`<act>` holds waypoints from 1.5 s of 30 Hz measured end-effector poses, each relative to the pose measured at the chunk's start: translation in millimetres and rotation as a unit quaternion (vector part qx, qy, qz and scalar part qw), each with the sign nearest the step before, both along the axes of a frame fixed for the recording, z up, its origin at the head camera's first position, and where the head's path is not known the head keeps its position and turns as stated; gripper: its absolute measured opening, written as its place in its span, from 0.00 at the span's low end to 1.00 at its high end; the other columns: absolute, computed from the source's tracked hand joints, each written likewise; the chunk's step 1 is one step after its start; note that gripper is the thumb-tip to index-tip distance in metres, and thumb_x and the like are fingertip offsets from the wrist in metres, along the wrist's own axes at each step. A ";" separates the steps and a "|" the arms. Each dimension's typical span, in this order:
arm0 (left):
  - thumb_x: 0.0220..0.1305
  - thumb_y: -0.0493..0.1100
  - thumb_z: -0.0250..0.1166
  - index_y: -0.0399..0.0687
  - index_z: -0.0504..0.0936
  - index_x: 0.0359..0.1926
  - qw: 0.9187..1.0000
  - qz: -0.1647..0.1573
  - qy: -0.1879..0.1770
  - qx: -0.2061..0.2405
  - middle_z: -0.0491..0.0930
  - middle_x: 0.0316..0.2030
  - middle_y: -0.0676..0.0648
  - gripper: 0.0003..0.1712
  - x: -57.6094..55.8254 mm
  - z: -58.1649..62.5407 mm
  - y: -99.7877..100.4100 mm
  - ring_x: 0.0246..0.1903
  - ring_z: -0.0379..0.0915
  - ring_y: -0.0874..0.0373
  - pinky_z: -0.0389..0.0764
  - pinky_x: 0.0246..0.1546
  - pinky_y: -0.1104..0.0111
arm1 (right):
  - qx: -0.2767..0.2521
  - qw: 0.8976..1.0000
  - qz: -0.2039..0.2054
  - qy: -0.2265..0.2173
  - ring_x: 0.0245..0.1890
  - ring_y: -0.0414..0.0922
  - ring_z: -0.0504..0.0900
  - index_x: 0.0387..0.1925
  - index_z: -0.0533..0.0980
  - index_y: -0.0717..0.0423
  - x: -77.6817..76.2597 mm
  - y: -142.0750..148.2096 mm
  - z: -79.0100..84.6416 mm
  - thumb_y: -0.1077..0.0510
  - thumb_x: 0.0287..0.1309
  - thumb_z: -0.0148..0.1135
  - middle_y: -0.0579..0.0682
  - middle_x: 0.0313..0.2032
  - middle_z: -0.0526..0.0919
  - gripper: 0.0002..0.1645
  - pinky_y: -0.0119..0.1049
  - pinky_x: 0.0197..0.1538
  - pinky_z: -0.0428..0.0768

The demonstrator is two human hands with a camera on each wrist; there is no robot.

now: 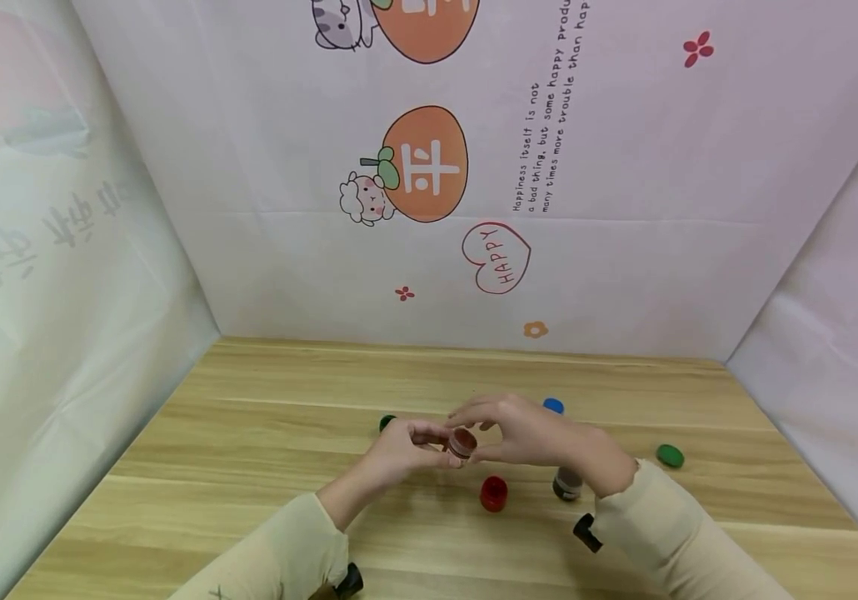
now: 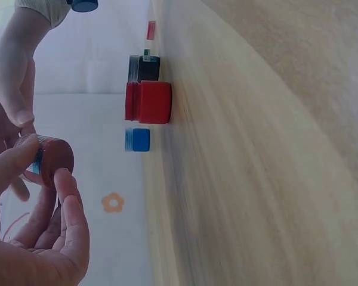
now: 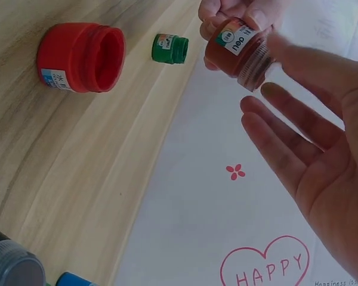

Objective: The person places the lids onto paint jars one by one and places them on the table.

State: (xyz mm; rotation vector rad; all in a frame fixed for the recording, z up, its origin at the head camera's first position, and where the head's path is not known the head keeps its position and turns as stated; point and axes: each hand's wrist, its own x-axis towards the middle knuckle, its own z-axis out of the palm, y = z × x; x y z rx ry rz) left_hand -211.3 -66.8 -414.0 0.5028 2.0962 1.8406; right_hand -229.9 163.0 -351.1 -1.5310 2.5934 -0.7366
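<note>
A small brown paint jar [image 3: 232,50] with a ribbed clear lid [image 3: 255,68] is held off the table. My left hand [image 1: 399,457] grips its body between thumb and fingers, and the label faces the right wrist camera. My right hand [image 1: 530,431] is at the lid end, its thumb close to the lid and its fingers [image 3: 301,119] spread out fairly straight. Whether the right thumb touches the lid is hard to tell. Below the hands stands a red paint jar [image 1: 494,493], its top looking uncovered in the right wrist view.
A dark jar with a clear lid [image 1: 567,483] stands under the right forearm. Beyond that hand is a blue jar [image 1: 553,406]. A green jar [image 3: 169,49] stands past the left hand, and a flat green disc [image 1: 670,456] lies at right. Printed white cloth encloses the wooden table [image 1: 264,417].
</note>
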 end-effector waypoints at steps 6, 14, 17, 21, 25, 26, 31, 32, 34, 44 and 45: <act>0.61 0.37 0.76 0.34 0.85 0.54 1.000 0.000 -0.011 0.007 0.87 0.47 0.44 0.21 -0.2 0.2 -0.8 0.47 0.83 0.53 0.82 0.51 0.62 | -0.005 1.000 0.026 0.005 0.46 0.40 0.83 0.51 0.85 0.57 -0.9 -0.6 1.4 0.68 0.59 0.73 0.48 0.49 0.85 0.18 0.33 0.48 0.83; 0.60 0.38 0.76 0.35 0.85 0.53 1.000 -0.002 -0.010 -0.002 0.86 0.48 0.46 0.21 -1.1 -1.2 0.6 0.46 0.83 0.55 0.82 0.51 0.62 | 0.006 1.000 -0.003 -0.006 0.37 0.37 0.79 0.52 0.85 0.54 0.5 0.1 0.4 0.57 0.64 0.72 0.39 0.39 0.82 0.16 0.35 0.43 0.84; 0.60 0.39 0.76 0.35 0.85 0.53 1.000 -0.001 -0.009 -0.005 0.86 0.47 0.46 0.21 -1.7 -2.1 0.7 0.46 0.83 0.55 0.82 0.50 0.62 | 0.006 1.000 0.004 0.001 0.43 0.40 0.81 0.53 0.85 0.54 0.5 1.3 0.2 0.59 0.62 0.74 0.43 0.45 0.83 0.18 0.36 0.46 0.84; 0.61 0.38 0.75 0.35 0.86 0.53 1.000 -0.011 -0.008 0.010 0.87 0.45 0.46 0.19 -2.0 -1.9 0.8 0.46 0.83 0.55 0.82 0.50 0.63 | 0.002 0.999 0.027 0.021 0.49 0.42 0.83 0.53 0.84 0.57 0.4 1.8 0.5 0.66 0.58 0.74 0.49 0.53 0.83 0.20 0.36 0.50 0.83; 0.62 0.37 0.75 0.35 0.85 0.52 1.000 -0.016 -0.013 0.017 0.87 0.45 0.45 0.19 -0.2 0.0 1.0 0.46 0.84 0.55 0.82 0.51 0.63 | -0.004 0.999 0.040 0.017 0.47 0.41 0.83 0.51 0.85 0.59 0.5 1.1 0.7 0.70 0.58 0.73 0.50 0.51 0.84 0.19 0.35 0.50 0.83; 0.61 0.37 0.75 0.34 0.85 0.53 1.000 -0.014 -0.014 0.015 0.87 0.45 0.45 0.19 0.3 0.4 1.2 0.46 0.84 0.55 0.82 0.51 0.63 | -0.004 0.999 0.040 0.014 0.45 0.40 0.83 0.51 0.85 0.58 0.6 1.1 0.7 0.69 0.58 0.73 0.49 0.50 0.84 0.18 0.35 0.49 0.84; 0.60 0.37 0.76 0.35 0.85 0.53 1.000 -0.005 -0.019 0.010 0.87 0.46 0.46 0.21 1.2 0.5 2.0 0.45 0.84 0.55 0.82 0.51 0.62 | 0.001 1.000 0.016 -0.006 0.40 0.36 0.81 0.52 0.85 0.57 1.6 1.4 0.8 0.61 0.63 0.72 0.43 0.42 0.83 0.15 0.35 0.46 0.84; 0.60 0.37 0.76 0.35 0.85 0.53 1.000 -0.004 -0.019 0.007 0.87 0.46 0.46 0.21 1.1 0.3 2.1 0.45 0.83 0.55 0.82 0.50 0.63 | 0.003 1.000 0.009 -0.011 0.40 0.36 0.81 0.52 0.85 0.57 1.9 1.6 0.8 0.59 0.64 0.71 0.43 0.41 0.83 0.15 0.35 0.46 0.84; 0.59 0.37 0.76 0.35 0.85 0.53 1.000 -0.003 -0.019 0.004 0.87 0.46 0.47 0.21 0.9 0.0 2.3 0.45 0.83 0.56 0.82 0.50 0.63 | 0.009 1.000 -0.005 -0.016 0.39 0.37 0.81 0.53 0.85 0.57 2.6 2.3 0.9 0.57 0.65 0.71 0.43 0.42 0.84 0.16 0.36 0.45 0.84; 0.60 0.36 0.76 0.34 0.85 0.52 1.000 0.003 -0.020 0.014 0.87 0.45 0.45 0.20 0.8 0.3 1.2 0.45 0.84 0.55 0.82 0.50 0.64 | -0.006 0.999 0.033 0.012 0.43 0.38 0.83 0.52 0.84 0.57 2.8 2.0 2.6 0.68 0.59 0.73 0.47 0.47 0.85 0.18 0.34 0.47 0.84; 0.60 0.36 0.76 0.34 0.85 0.52 1.000 0.003 -0.020 0.014 0.87 0.45 0.45 0.20 1.0 0.5 1.2 0.45 0.84 0.55 0.82 0.50 0.63 | -0.005 0.999 0.032 0.011 0.42 0.38 0.83 0.52 0.85 0.57 3.1 1.8 2.9 0.67 0.60 0.73 0.46 0.46 0.85 0.18 0.34 0.46 0.84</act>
